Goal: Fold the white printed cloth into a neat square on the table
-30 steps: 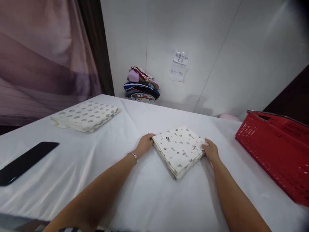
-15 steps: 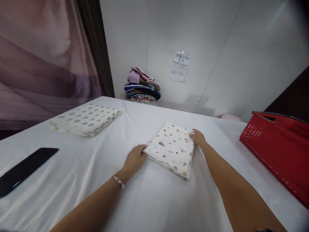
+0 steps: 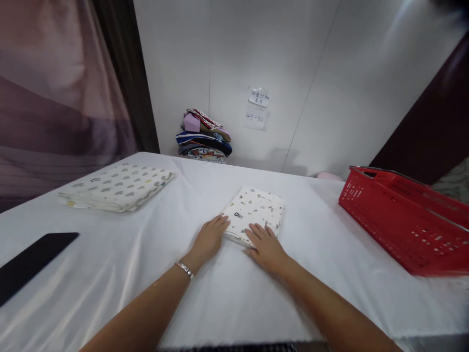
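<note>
Pressing flat, left hand [image 3: 209, 239] and right hand [image 3: 266, 247] spread fingers on the folded cloth's [image 3: 256, 211] near edge mid-table [image 3: 330, 274], keeping it squared.

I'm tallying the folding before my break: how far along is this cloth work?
Done: one spotted folded cloth lies set aside at the table's far left. In hand: the left hand and right hand rest flat on the near edge of the small-print folded cloth. Left: it lies apart from the spotted one and outside the red basket.
</note>
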{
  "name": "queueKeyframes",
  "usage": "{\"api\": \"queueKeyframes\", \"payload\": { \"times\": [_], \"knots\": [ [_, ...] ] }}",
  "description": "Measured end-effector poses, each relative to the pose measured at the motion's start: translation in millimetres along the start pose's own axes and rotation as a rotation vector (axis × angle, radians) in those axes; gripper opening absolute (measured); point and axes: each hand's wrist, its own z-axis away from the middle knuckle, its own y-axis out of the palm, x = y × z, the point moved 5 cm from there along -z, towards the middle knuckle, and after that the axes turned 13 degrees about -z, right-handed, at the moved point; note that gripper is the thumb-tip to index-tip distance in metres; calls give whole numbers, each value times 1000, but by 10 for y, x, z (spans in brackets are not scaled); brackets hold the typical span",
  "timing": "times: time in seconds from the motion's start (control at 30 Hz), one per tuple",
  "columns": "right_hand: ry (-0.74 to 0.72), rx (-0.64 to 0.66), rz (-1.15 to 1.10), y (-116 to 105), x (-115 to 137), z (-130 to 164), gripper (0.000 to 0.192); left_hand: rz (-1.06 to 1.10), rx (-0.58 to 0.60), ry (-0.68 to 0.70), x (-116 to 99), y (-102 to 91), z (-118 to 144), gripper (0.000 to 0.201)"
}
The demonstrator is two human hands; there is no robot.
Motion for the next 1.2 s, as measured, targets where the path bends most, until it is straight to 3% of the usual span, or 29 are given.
{"api": "queueKeyframes", "payload": {
  "times": [0.23,0.47,0.53,0.6,0.7,0.77,0.87,1.0,1.1,1.2],
  "knots": [
    [-9,-92,76,23,31,224,53,-18,-40,32,-28,-59,13,58],
    [-5,-132,16,-1,59,249,52,-31,-61,230,-375,-101,88,55],
    [-14,-171,-80,-47,11,278,50,-24,-57,228,-397,-85,92,51],
    [39,-311,-206,-119,-125,336,46,-19,-58,223,-386,-69,87,49],
    [264,-590,-500,-179,-471,469,47,-29,-80,220,-374,-73,74,48],
    [422,-685,-732,-141,-669,534,51,-44,-91,241,-411,-87,62,49],
    [510,-735,-977,-106,-768,552,58,-63,-77,312,-544,-88,36,49],
    [462,-773,-1192,-142,-690,526,63,-64,-47,411,-745,-33,-22,51],
    [415,-778,-1299,-148,-643,531,56,-73,-39,451,-851,11,-79,51],
    [456,-810,-1414,-113,-670,586,47,-107,-46,464,-933,-3,-124,52]
  ]
}}
